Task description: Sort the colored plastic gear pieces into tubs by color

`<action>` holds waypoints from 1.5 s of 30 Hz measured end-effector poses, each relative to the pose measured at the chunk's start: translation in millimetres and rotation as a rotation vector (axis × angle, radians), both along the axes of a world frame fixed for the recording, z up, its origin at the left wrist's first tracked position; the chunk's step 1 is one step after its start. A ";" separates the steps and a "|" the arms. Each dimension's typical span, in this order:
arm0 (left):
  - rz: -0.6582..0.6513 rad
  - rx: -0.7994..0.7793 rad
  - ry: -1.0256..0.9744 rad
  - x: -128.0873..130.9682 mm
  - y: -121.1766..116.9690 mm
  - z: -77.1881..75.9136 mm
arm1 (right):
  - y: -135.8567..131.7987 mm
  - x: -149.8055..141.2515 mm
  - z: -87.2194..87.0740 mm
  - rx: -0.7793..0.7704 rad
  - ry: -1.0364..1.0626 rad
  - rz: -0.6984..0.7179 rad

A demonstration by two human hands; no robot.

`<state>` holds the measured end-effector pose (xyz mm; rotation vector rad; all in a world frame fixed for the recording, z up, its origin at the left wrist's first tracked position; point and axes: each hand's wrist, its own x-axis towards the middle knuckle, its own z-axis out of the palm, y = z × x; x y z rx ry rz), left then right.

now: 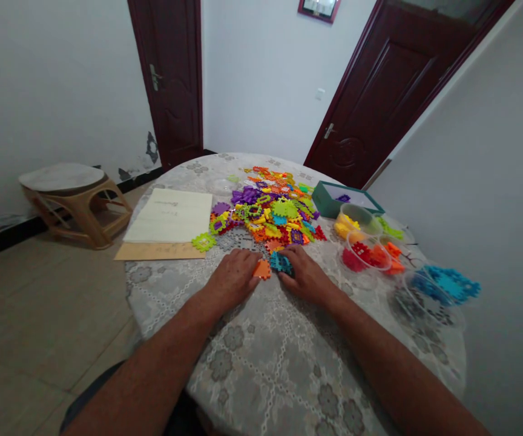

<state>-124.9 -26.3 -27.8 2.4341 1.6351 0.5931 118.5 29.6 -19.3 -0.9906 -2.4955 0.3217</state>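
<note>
Near the front of the table, my left hand (234, 275) is closed with an orange gear-edged plastic piece (262, 269) at its fingertips. Just to the right, my right hand (304, 272) grips a blue toothed plastic piece (281, 262) between thumb and fingers. The two pieces lie close together, a small gap between them. Right behind both hands spreads a heap of mixed toothed plastic pieces (284, 209) in purple, green, yellow, orange and red. Grey pieces (238, 239) lie at its near left, beside a lime-green piece (204, 242).
Clear tubs on the right hold sorted pieces: yellow (347, 226), red (362, 257), blue (452, 284) and grey. A green box (329, 203) stands behind them. An open paper pad (171, 215) lies on the left of the round table (261, 363). A stool (75, 203) stands beyond.
</note>
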 end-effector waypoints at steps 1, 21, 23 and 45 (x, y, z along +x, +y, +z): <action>0.000 -0.003 0.004 0.0 -0.5 0.5 | 1.3 -1.4 -1.6 -0.008 -0.019 -0.014; -0.258 0.008 -0.347 0.7 -7.2 14.6 | -26.5 -11.7 0.2 -1.046 0.502 0.074; -0.219 -0.056 -0.359 0.3 -7.6 18.4 | -22.5 -11.8 -7.1 -1.063 0.565 0.001; 0.211 -0.545 -1.198 -4.1 -0.7 30.0 | -2.1 10.2 -6.8 -0.124 0.020 -0.159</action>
